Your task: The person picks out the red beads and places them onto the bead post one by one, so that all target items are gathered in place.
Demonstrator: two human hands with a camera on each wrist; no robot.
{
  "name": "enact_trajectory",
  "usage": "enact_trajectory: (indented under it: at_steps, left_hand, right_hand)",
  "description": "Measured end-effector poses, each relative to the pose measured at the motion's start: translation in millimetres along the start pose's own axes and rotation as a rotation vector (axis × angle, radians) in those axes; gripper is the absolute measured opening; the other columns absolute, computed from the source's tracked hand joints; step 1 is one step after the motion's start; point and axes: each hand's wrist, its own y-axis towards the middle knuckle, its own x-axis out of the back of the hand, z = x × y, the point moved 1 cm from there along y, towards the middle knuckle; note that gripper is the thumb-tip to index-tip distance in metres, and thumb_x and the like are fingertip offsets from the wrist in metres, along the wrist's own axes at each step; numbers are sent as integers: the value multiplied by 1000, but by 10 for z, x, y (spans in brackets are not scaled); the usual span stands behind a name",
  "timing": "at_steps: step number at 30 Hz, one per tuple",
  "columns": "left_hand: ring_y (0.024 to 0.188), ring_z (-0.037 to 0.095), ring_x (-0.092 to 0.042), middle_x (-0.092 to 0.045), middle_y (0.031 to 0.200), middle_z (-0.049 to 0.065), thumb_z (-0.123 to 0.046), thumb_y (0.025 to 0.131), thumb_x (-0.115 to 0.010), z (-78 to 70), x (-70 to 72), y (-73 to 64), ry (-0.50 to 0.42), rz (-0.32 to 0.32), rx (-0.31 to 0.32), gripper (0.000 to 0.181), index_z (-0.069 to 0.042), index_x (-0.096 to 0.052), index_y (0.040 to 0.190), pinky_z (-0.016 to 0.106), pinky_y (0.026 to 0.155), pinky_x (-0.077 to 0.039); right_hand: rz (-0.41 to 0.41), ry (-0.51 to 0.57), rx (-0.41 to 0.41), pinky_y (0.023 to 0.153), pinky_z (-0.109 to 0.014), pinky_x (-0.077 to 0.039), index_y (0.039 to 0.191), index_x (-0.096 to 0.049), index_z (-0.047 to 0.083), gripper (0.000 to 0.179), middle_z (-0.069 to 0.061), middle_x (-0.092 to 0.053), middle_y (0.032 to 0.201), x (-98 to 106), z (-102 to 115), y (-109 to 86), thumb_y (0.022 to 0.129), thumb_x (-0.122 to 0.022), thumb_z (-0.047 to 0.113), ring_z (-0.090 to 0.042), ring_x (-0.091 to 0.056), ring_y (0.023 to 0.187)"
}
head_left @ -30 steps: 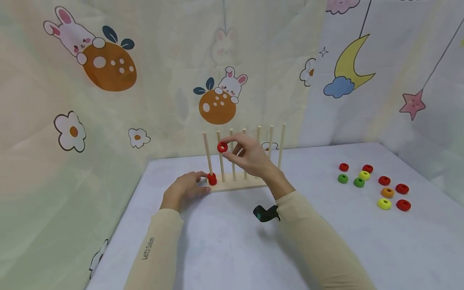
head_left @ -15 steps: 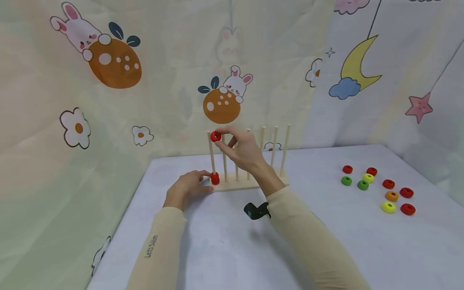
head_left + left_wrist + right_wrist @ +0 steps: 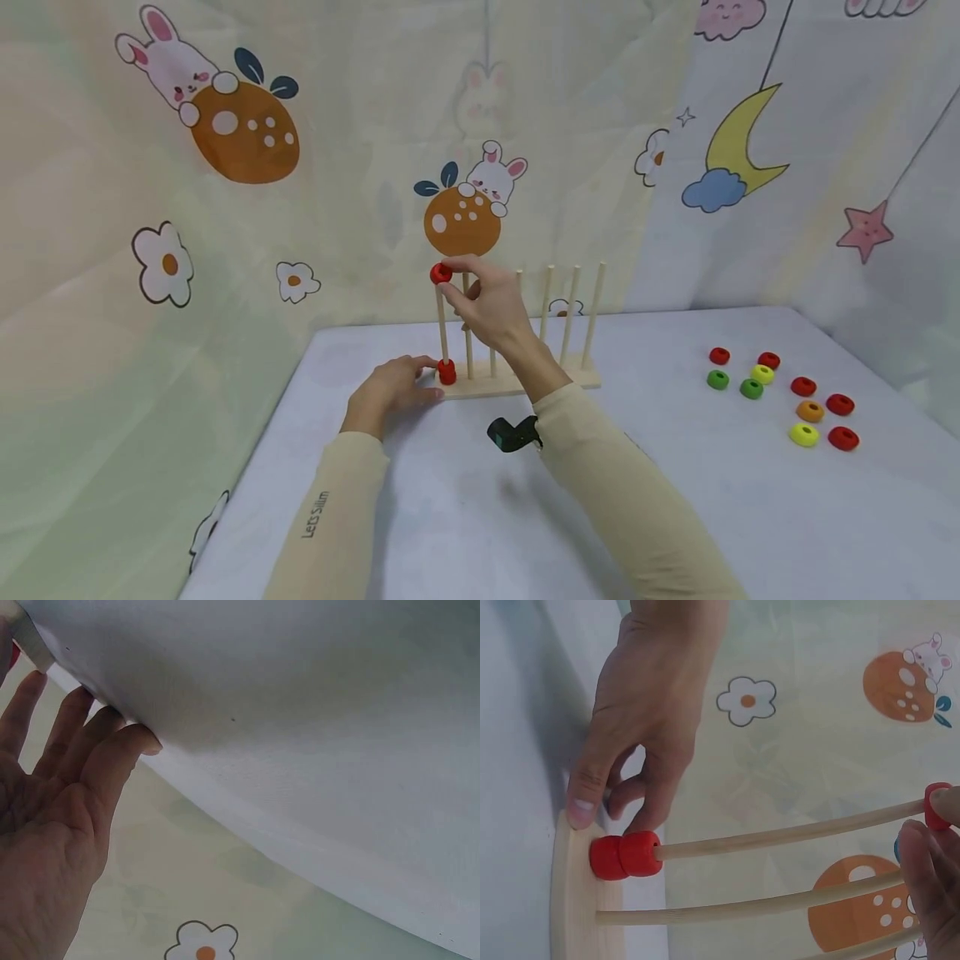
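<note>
A wooden peg rack (image 3: 480, 387), with several upright pegs on a flat base, stands at the back of the table. Two red beads (image 3: 622, 856) sit stacked at the foot of its leftmost peg (image 3: 780, 834). My left hand (image 3: 390, 389) holds the left end of the base, thumb at the front edge and fingers around the far side by the stacked beads. Thumb and index finger of my right hand (image 3: 491, 304) pinch another red bead (image 3: 438, 273) at the top of that same peg; in the right wrist view the peg's tip meets the bead.
Loose beads lie on the right of the table, among them a red bead (image 3: 843, 438), a green bead (image 3: 752, 388), an orange bead (image 3: 810, 411) and a yellow bead (image 3: 804, 434). A printed curtain (image 3: 360, 250) hangs right behind the rack.
My right hand has carried the red bead left and up, from in front of the second peg to the leftmost peg's top. My left hand has stayed at the base.
</note>
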Motion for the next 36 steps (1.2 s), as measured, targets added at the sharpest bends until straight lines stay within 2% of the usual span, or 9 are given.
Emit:
enact_trajectory:
  at_steps: [4,12,18,23,29,36]
  left_hand:
    - [138,37,-50,-57,147,13,-43,91,-76,-8,2,-3,-2,2,16,64,-33,-53,150,68,106,-43]
    - [136,36,-51,-58,145,13,-44,91,-76,-19,-1,23,0,2,4,62,-33,-54,148,67,106,-43]
    - [136,36,-52,-59,144,14,-43,92,-76,-13,19,2,14,3,-16,61,-32,-54,148,66,107,-43]
    - [137,37,-50,-58,145,15,-42,92,-76,-11,18,4,9,10,-12,62,-31,-54,148,67,108,-41]
    - [139,37,-49,-57,147,14,-44,91,-76,-23,13,53,10,8,-6,66,-30,-52,150,68,108,-40]
    - [141,37,-47,-55,150,13,-45,91,-77,-25,20,31,10,29,30,70,-31,-48,154,69,107,-41]
  right_hand:
    - [22,-26,-28,53,-26,-57,131,-67,10,34,-8,-70,125,-22,11,35,98,-72,14,-13,-61,52]
    - [50,-77,-50,55,-24,-57,132,-67,9,33,-8,-70,128,-25,54,47,99,-70,14,-15,-64,53]
    - [64,-102,-41,58,-22,-57,136,-65,9,38,-10,-66,130,-38,61,28,99,-70,15,-12,-66,54]
    - [60,-69,-8,59,-22,-58,135,-64,9,36,-11,-65,115,-21,64,-13,99,-69,14,-19,-69,59]
    - [71,-21,45,57,-22,-59,134,-65,7,37,-9,-63,127,94,69,-130,98,-70,8,-17,-69,67]
    - [108,-13,133,59,-22,-59,130,-66,6,34,-9,-66,123,262,42,-351,96,-71,4,-17,-70,70]
